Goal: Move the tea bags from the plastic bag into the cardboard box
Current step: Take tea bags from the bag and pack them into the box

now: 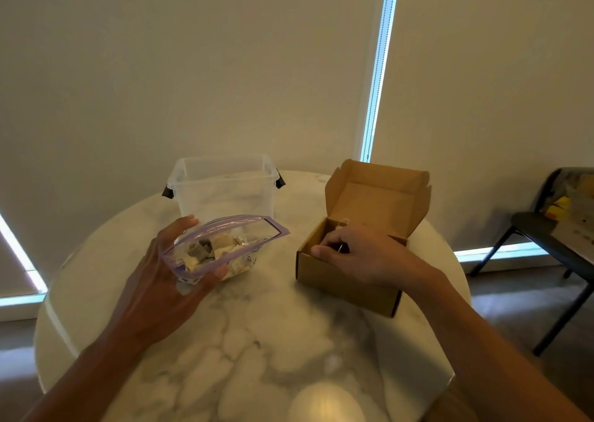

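The left hand [160, 277] grips the open plastic bag [221, 248] by its rim. The right hand [356, 254] reaches into the cardboard box [347, 280], fingers pinched on a tea bag string [341, 225].

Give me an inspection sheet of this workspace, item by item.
Surface: round marble table, mostly bare.
Job's things: plastic bag open, tea bags still inside; cardboard box open, lid flap up.
Clutter: clear plastic tub behind the bag.
Hands: left hand holds the bag open; right hand reaches into the box, pinching a tea bag string.
Cables: nothing seen.
Surroundings: drawn blinds, bead chain, dark chair at right.
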Demonstrator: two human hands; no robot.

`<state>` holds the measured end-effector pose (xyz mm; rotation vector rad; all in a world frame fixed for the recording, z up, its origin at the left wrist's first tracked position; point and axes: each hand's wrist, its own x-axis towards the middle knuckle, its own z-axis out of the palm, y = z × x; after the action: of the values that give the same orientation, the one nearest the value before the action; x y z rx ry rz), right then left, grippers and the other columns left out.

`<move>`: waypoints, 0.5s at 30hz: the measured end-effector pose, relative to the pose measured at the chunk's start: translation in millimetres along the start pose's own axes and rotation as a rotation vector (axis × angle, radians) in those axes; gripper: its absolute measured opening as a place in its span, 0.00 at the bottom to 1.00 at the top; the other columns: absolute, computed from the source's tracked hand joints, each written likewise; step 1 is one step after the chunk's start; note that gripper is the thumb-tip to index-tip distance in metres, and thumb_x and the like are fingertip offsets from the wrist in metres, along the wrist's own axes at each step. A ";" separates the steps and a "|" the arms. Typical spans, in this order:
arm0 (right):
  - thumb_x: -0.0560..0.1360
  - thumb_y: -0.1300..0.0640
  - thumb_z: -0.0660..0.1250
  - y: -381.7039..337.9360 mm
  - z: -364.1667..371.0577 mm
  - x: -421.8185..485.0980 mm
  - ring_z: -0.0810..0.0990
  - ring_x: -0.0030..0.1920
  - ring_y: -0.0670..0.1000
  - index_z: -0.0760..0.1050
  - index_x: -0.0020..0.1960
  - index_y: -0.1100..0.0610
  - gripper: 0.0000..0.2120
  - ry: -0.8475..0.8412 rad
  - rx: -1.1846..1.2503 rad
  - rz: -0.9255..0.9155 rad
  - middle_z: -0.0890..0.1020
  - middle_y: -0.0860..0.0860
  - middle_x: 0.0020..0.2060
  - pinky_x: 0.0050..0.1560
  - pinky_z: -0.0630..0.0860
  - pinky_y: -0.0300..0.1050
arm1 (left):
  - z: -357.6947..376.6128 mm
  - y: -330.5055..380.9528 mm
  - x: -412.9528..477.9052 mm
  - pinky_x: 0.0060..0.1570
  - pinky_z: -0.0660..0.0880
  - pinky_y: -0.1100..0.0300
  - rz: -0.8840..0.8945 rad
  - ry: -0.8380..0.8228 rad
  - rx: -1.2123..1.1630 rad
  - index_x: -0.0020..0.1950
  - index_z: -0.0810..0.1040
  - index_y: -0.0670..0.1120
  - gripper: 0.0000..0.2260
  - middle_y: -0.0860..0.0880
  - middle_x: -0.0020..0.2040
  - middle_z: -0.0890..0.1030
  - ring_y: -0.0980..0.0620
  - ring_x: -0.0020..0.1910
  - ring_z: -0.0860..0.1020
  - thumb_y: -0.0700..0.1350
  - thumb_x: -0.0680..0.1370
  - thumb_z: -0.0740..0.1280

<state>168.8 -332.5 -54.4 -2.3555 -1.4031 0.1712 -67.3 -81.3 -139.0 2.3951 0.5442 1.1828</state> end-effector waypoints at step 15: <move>0.80 0.40 0.69 -13.3 15.2 -61.1 0.79 0.55 0.38 0.83 0.60 0.43 0.13 0.019 0.095 -0.214 0.84 0.36 0.53 0.49 0.77 0.31 | 3.5 2.3 -1.7 0.59 0.77 0.51 0.014 0.001 0.030 0.81 0.69 0.47 0.40 0.54 0.73 0.76 0.54 0.65 0.78 0.61 0.74 0.77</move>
<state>123.4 -375.7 -68.9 -2.1089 -1.5896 0.1509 -65.1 -84.8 -140.9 2.4279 0.5499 1.1898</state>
